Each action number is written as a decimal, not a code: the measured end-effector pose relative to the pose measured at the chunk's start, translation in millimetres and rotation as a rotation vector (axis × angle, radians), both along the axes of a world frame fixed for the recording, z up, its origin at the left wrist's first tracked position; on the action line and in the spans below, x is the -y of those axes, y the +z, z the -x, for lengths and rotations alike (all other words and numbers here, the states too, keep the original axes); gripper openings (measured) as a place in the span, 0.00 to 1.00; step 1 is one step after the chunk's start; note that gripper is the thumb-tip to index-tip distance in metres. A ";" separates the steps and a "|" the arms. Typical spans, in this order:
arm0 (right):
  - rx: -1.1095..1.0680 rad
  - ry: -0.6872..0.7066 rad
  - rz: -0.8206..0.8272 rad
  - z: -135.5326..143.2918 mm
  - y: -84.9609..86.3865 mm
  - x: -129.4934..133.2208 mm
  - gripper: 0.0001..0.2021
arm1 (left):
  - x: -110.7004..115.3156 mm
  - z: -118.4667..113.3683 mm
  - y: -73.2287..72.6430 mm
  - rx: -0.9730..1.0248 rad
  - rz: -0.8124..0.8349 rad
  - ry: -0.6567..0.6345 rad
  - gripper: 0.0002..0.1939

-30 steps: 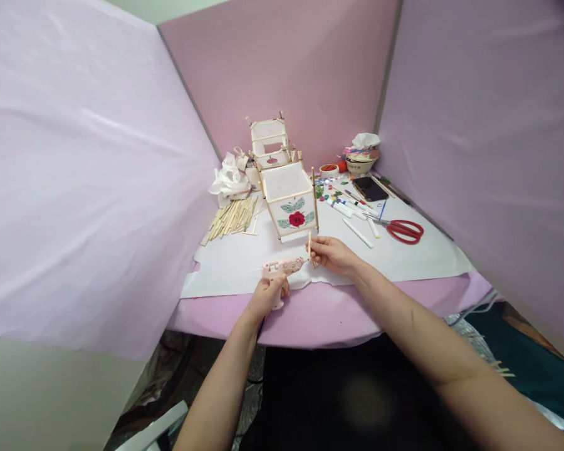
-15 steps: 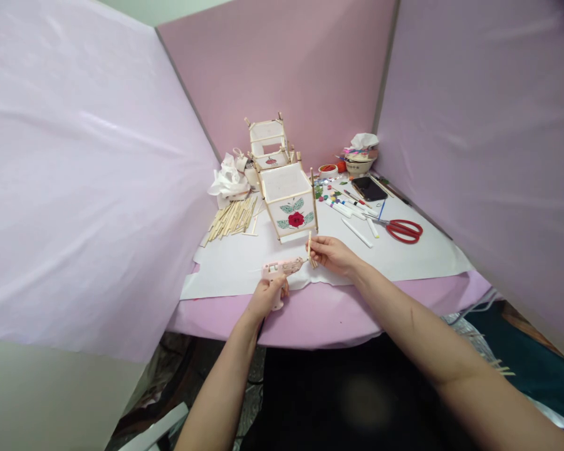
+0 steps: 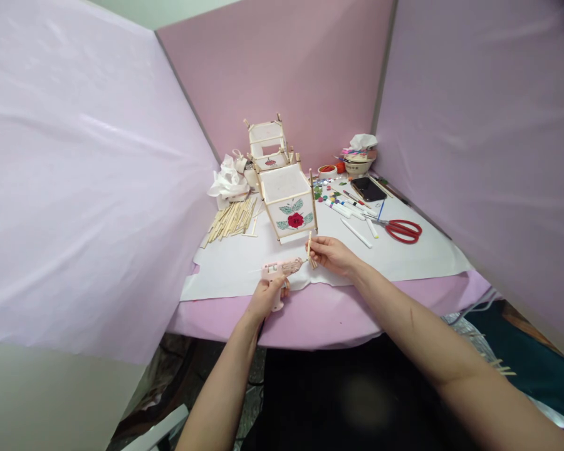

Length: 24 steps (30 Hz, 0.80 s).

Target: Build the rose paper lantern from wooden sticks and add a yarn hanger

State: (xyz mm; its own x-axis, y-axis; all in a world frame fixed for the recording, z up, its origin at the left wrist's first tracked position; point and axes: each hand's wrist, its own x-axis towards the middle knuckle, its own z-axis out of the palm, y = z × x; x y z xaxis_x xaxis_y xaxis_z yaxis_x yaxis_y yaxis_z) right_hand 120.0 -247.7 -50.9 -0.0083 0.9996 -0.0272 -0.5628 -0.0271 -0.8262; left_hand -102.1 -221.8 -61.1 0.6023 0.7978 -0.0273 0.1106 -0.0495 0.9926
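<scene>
My left hand (image 3: 267, 295) is wrapped round the handle of a pale pink hot glue gun (image 3: 273, 270), its nozzle pointing right. Between the fingers of my right hand (image 3: 331, 254) are short wooden sticks (image 3: 309, 245), one of them upright. The nozzle tip is at the lower part of that upright stick; whether they touch I cannot tell. Just beyond my hands stands a lantern-like box (image 3: 289, 194) of sticks and white panels, with a red flower and green leaves on its front. A second stick-framed box (image 3: 267, 144) stands behind it.
Loose sticks (image 3: 230, 220) lie in a pile at left, by a crumpled white plastic bag (image 3: 229, 178). On the right are red-handled scissors (image 3: 403, 230), markers (image 3: 341, 208), a phone (image 3: 368, 188) and a filled bowl (image 3: 358, 166). Pink cloth walls (image 3: 282, 69) enclose the table.
Both hands, the glue gun and the sticks stay in nearly the same place. The whole view has shifted very slightly.
</scene>
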 end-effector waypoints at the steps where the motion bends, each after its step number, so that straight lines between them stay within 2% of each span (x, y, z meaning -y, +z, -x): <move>1: -0.002 0.000 0.001 0.2 0.5 0.1 0.12 | -0.2 0.1 -0.6 0.006 0.011 0.002 0.19; 10: -0.019 -0.002 0.001 -0.3 -1.7 -1.5 0.12 | -2.4 0.4 -7.1 0.032 0.069 0.037 0.19; 18: -0.019 0.000 -0.009 0.5 -1.3 -1.2 0.14 | -0.1 -0.8 -0.1 0.019 0.065 0.033 0.20; 24: -0.006 0.002 -0.001 0.0 -1.6 -1.1 0.14 | -0.6 -0.5 -1.3 0.053 0.074 0.027 0.18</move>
State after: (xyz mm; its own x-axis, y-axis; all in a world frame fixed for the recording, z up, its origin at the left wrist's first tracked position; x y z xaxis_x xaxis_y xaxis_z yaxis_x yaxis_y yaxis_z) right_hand 120.1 -246.6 -52.6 -0.0104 0.9996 -0.0259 -0.5680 -0.0272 -0.8226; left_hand -101.5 -221.3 -62.4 0.5829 0.8106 -0.0555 0.0584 0.0264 0.9979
